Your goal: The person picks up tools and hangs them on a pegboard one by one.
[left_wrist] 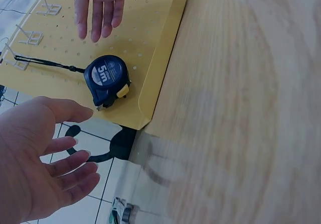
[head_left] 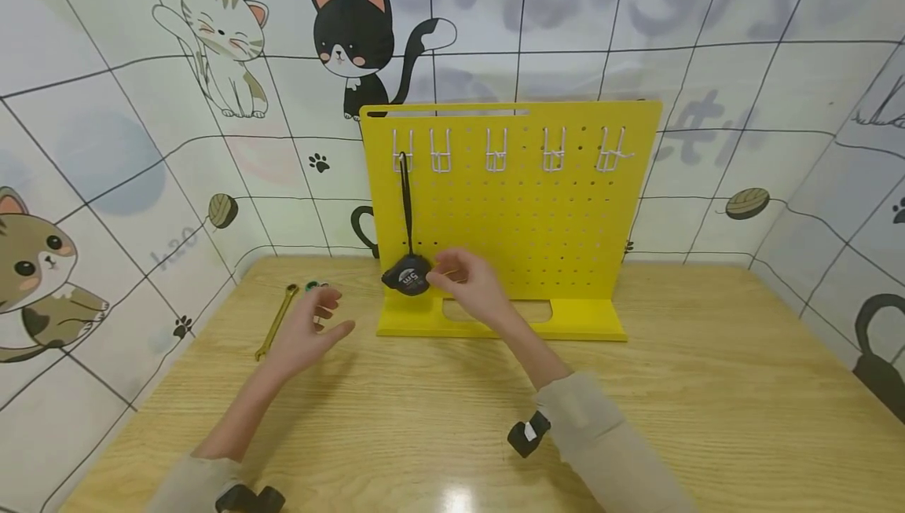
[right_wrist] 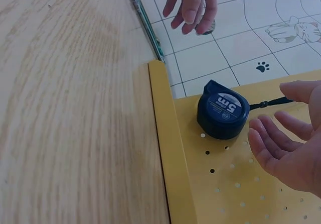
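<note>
A black tape measure [head_left: 410,275] marked 5m hangs by its wrist strap [head_left: 406,207] from the leftmost white hook [head_left: 397,153] of a yellow pegboard [head_left: 509,222]. My right hand [head_left: 472,287] is just right of the tape measure in the head view, fingers loosely bent. In the right wrist view a gap shows between that hand [right_wrist: 293,136] and the tape measure [right_wrist: 223,111]. Left of the board, my left hand [head_left: 305,336] hovers with fingers spread and holds nothing. It partly hides the tools behind it, nearest a gold-coloured wrench [head_left: 278,320].
Several more white wire hooks [head_left: 496,150] line the top of the board. Beside the wrench, a green-ended item [head_left: 312,286] shows only in part behind the left hand. The wooden table [head_left: 424,419] meets a cat-printed wall covering [head_left: 297,207].
</note>
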A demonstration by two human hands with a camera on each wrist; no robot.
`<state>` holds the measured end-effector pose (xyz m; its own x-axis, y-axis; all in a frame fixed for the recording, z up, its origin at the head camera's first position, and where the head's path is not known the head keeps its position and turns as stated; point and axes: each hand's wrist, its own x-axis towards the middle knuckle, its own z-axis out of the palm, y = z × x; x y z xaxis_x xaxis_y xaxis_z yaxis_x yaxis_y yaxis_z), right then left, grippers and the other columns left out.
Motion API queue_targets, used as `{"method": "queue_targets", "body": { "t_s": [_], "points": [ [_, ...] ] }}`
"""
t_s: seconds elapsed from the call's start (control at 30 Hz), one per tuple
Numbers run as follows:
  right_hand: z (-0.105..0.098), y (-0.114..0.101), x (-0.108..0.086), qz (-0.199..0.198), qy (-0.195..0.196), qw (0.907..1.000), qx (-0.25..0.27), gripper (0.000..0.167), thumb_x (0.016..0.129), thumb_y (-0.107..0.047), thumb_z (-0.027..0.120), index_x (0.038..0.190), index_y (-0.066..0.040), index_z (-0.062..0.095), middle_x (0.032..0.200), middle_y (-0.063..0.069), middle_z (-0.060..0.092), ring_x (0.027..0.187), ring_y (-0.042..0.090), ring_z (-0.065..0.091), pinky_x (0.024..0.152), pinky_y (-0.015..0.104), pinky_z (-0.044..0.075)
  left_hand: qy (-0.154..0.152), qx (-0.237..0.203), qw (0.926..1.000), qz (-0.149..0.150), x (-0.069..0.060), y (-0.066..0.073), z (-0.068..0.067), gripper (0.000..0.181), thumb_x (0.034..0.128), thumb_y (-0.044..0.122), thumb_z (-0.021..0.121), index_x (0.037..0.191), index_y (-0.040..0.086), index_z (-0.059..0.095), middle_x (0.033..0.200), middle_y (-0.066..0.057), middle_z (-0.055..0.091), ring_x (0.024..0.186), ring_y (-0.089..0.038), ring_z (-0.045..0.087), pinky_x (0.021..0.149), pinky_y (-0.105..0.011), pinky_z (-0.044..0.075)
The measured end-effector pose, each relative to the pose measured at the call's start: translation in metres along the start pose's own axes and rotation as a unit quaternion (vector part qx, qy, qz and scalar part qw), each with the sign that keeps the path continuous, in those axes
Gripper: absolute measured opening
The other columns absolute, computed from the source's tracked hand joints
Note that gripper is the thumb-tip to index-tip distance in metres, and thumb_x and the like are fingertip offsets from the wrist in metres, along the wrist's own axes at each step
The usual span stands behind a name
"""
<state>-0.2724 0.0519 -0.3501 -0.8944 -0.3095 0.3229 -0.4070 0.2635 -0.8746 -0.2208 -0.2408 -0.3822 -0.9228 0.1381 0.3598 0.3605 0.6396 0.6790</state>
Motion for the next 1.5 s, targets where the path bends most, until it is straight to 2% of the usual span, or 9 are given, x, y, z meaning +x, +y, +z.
{"method": "queue_targets", "body": {
  "t_s": [0.2,0.5,0.7,1.03,1.2,1.37,1.5],
  "points": [
    [0.01,0.002,-0.003,0.007,-0.018,0.9998,-0.002,0.036,0.096,-0.021,0.071,0.127,-0.004,0.063,0.111,0.009,0.068,0.101,0.028,0.065,0.09,0.042,0.053,-0.012,-0.003,0.9996,-0.024,-0.009,-0.009,-0.009,0.048,0.0903,0.01,0.075,0.129,-0.006,0.051,0.119,-0.027,0.059,0.104,-0.042,0.058,0.086,-0.05,0.051],
    [0.022,0.004,-0.002,0.023,-0.04,0.9989,0.0,0.035,0.096,-0.022,0.071,0.125,-0.004,0.064,0.111,0.009,0.069,0.104,0.031,0.064,0.09,0.042,0.054,-0.046,0.034,0.9965,-0.061,-0.025,-0.021,-0.021,0.054,0.0908,0.015,0.076,0.131,-0.009,0.05,0.12,-0.029,0.061,0.105,-0.04,0.061,0.087,-0.053,0.053],
    [0.028,0.006,0.0,0.029,-0.048,0.9984,-0.004,0.034,0.096,-0.02,0.07,0.125,-0.003,0.064,0.111,0.009,0.069,0.103,0.029,0.065,0.09,0.04,0.054,-0.06,0.041,0.9949,-0.069,-0.033,-0.025,-0.026,0.054,0.0889,0.012,0.077,0.13,-0.011,0.051,0.115,-0.029,0.062,0.102,-0.041,0.062,0.084,-0.053,0.054],
    [0.044,0.005,0.004,0.027,-0.068,0.9973,0.012,0.033,0.097,-0.017,0.069,0.125,-0.001,0.063,0.11,0.011,0.069,0.097,0.025,0.065,0.084,0.033,0.055,-0.044,0.041,0.9955,-0.073,-0.041,-0.035,-0.027,0.042,0.0872,0.001,0.076,0.122,-0.012,0.056,0.109,-0.022,0.065,0.101,-0.037,0.064,0.085,-0.047,0.056],
    [0.053,0.003,0.004,0.039,-0.079,0.9957,0.028,0.033,0.097,-0.019,0.069,0.124,-0.003,0.064,0.112,0.011,0.068,0.096,0.024,0.065,0.082,0.032,0.056,-0.042,0.058,0.9937,-0.086,-0.043,-0.038,-0.028,0.034,0.0865,0.001,0.075,0.115,-0.01,0.06,0.103,-0.018,0.067,0.095,-0.033,0.066,0.079,-0.04,0.057],
    [0.06,0.005,0.006,0.048,-0.092,0.9937,0.041,0.032,0.097,-0.019,0.069,0.125,-0.006,0.064,0.112,0.011,0.066,0.1,0.03,0.065,0.086,0.04,0.057,-0.036,0.084,0.9905,-0.102,-0.042,-0.036,-0.029,0.025,0.0862,0.003,0.075,0.106,-0.009,0.066,0.093,-0.012,0.07,0.085,-0.025,0.067,0.07,-0.032,0.055],
    [0.065,0.006,0.007,0.058,-0.1,0.9917,0.055,0.034,0.097,-0.019,0.069,0.128,-0.005,0.062,0.113,0.012,0.066,0.1,0.029,0.065,0.088,0.045,0.056,-0.028,0.102,0.9878,-0.114,-0.039,-0.034,-0.027,0.024,0.0829,0.004,0.077,0.1,-0.01,0.069,0.087,-0.012,0.072,0.079,-0.025,0.068,0.065,-0.034,0.056]
  ]
}}
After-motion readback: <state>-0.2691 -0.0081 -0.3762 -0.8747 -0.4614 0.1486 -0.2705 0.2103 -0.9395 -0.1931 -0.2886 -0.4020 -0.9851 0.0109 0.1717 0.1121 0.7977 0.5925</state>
